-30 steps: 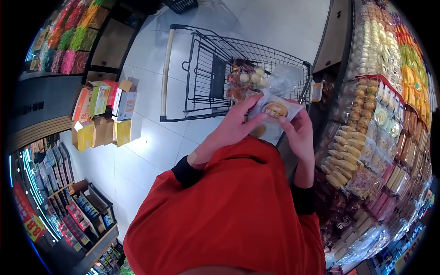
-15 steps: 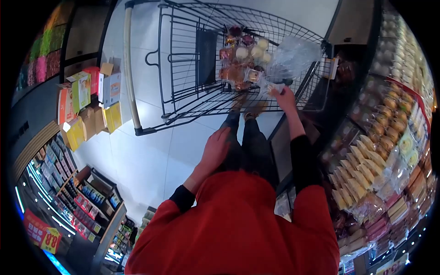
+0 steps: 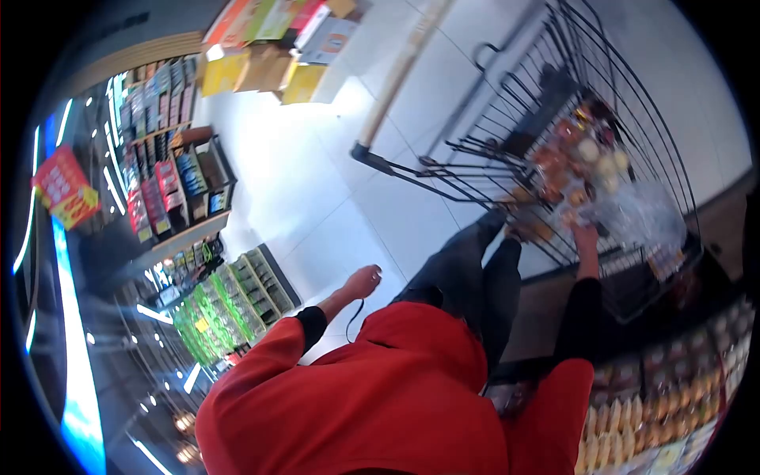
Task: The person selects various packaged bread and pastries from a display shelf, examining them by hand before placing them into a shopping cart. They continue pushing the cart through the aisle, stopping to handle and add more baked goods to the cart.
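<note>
A metal wire shopping cart (image 3: 522, 170) stands at the upper right with wrapped baked goods (image 3: 590, 150) and a crumpled clear plastic bag (image 3: 645, 218) in it. My right hand (image 3: 584, 236) reaches into the cart, its fingers closed at a small clear packet (image 3: 573, 214) beside the plastic bag; the fingertips are blurred. Away from the cart, my left hand (image 3: 365, 281) hangs over the floor with curled fingers. A thin dark cord dangles just below it. Whatever the left hand may hold is too small to tell.
Wrapped baked goods (image 3: 649, 416) fill a display at the lower right. Cardboard boxes (image 3: 273, 55) stand at the top left. Shelves of packaged goods (image 3: 170, 178) and green-edged racks (image 3: 226, 309) line the left side. A red and yellow sign (image 3: 65, 188) is at far left.
The view has turned, so the cart appears farther right and tilted. My left hand has moved off my thigh, out to the side, and its fingers have curled. My right hand stays in the cart.
</note>
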Demonstrator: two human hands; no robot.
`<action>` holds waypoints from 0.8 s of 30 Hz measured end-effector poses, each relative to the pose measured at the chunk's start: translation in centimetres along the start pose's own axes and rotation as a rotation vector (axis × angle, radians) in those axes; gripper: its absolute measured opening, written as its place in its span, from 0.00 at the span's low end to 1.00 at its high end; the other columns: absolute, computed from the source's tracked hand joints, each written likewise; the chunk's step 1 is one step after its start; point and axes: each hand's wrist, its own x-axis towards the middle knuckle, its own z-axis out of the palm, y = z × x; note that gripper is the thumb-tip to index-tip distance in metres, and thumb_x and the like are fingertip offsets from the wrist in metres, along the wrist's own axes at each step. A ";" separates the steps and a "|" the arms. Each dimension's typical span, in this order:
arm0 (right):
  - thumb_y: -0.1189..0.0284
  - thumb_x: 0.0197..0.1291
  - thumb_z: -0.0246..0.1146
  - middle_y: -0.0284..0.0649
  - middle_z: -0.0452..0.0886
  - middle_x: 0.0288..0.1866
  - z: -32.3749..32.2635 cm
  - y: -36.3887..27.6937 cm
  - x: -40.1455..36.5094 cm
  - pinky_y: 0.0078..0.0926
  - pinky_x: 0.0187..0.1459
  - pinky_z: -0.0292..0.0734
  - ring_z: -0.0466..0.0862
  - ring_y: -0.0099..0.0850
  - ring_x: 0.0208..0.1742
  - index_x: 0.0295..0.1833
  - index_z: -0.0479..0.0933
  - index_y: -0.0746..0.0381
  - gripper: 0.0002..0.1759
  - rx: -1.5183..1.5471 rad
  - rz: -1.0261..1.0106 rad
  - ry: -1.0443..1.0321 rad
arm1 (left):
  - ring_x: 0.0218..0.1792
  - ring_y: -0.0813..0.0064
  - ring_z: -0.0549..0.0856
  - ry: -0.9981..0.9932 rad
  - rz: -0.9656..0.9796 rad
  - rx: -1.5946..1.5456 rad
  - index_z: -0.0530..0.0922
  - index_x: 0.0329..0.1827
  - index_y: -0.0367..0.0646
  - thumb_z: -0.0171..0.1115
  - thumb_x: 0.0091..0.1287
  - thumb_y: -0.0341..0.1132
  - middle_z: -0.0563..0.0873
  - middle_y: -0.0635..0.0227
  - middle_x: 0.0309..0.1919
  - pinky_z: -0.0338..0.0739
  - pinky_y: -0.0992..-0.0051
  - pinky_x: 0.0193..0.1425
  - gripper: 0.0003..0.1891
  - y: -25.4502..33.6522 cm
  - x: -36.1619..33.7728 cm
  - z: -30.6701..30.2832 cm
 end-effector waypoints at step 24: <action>0.66 0.63 0.67 0.48 0.77 0.63 -17.2 -26.9 -19.5 0.46 0.64 0.73 0.76 0.50 0.66 0.61 0.75 0.61 0.22 -0.012 -0.293 1.014 | 0.51 0.47 0.87 -0.326 1.090 0.716 0.86 0.45 0.40 0.51 0.76 0.46 0.89 0.49 0.44 0.80 0.54 0.57 0.20 17.0 36.0 -12.5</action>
